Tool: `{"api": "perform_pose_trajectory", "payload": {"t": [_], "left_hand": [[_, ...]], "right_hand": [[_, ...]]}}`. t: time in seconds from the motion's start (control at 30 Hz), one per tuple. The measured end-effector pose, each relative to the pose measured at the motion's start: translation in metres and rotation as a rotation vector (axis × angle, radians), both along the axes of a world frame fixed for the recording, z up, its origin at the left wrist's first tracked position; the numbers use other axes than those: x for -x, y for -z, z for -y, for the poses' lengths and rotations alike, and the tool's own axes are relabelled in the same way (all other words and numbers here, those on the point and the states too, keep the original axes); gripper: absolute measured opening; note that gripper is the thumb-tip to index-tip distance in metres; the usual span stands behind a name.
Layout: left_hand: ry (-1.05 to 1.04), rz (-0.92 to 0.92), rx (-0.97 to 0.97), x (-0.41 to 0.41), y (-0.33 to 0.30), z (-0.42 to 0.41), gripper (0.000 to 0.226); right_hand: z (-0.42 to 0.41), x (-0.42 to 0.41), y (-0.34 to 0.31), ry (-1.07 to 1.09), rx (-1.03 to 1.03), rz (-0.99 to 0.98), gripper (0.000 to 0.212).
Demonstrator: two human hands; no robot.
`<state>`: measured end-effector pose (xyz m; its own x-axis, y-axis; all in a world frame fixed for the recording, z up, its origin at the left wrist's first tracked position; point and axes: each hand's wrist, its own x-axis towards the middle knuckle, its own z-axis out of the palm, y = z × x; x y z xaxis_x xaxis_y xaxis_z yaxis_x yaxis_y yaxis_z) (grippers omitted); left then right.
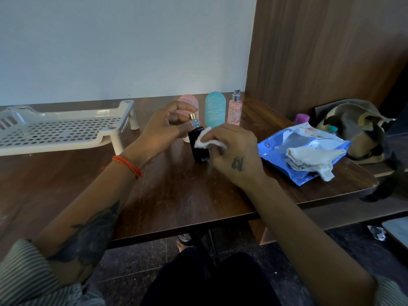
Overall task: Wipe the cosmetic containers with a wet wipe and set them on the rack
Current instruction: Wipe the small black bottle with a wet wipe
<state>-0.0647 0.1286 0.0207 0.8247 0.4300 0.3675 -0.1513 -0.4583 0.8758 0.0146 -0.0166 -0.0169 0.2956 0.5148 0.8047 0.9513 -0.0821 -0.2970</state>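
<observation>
The right hand [234,149] is pinching a wet wipe [206,139] against the black bottle [199,146] standing mid-table, while the left hand [164,127] is steadying its top (loosely, so it could tip).

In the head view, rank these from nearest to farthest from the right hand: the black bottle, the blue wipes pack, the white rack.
From the right hand, which pinches a wet wipe:
1. Black bottle: right at its fingertips, the wipe against it.
2. Blue wipes pack: on the table to that hand's right.
3. White rack: far left, beyond the left hand.
</observation>
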Motion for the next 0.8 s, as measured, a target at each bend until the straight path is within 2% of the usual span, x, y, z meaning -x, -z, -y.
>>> {"api": "perform_pose_trajectory", "payload": {"t": [0.07, 0.13, 0.23, 0.37, 0.43, 0.57, 0.63, 0.73, 0.8], "left_hand": [[0.012, 0.003, -0.011, 0.0, 0.0, 0.001, 0.021], [0.026, 0.007, -0.023, 0.001, 0.0, 0.002, 0.02], [0.032, 0.013, -0.025, 0.002, 0.0, 0.001, 0.021], [0.044, 0.023, -0.011, 0.001, 0.0, 0.0, 0.02], [0.056, 0.025, -0.019, 0.0, 0.001, -0.001, 0.021], [0.045, 0.028, -0.037, -0.001, 0.002, -0.003, 0.02], [0.041, 0.032, -0.041, -0.002, 0.003, -0.003, 0.02], [0.04, 0.034, -0.036, -0.003, 0.003, -0.003, 0.021], [0.034, 0.034, -0.043, -0.003, 0.004, -0.004, 0.025]], "right_hand": [[-0.001, 0.0, 0.0, -0.038, 0.017, 0.006, 0.018], [-0.001, -0.001, 0.002, -0.084, 0.13, 0.011, 0.02], [0.0, -0.002, 0.005, -0.064, 0.21, 0.02, 0.016], [-0.003, -0.002, 0.002, -0.001, -0.086, 0.069, 0.021], [-0.005, -0.002, 0.0, -0.004, -0.138, 0.067, 0.022], [-0.004, -0.002, 0.002, -0.1, 0.169, 0.017, 0.02], [-0.002, -0.005, 0.0, -0.082, 0.253, 0.017, 0.017], [-0.006, -0.014, -0.009, 0.018, 0.065, 0.058, 0.02], [-0.011, -0.017, -0.016, 0.006, -0.076, 0.028, 0.02]]}}
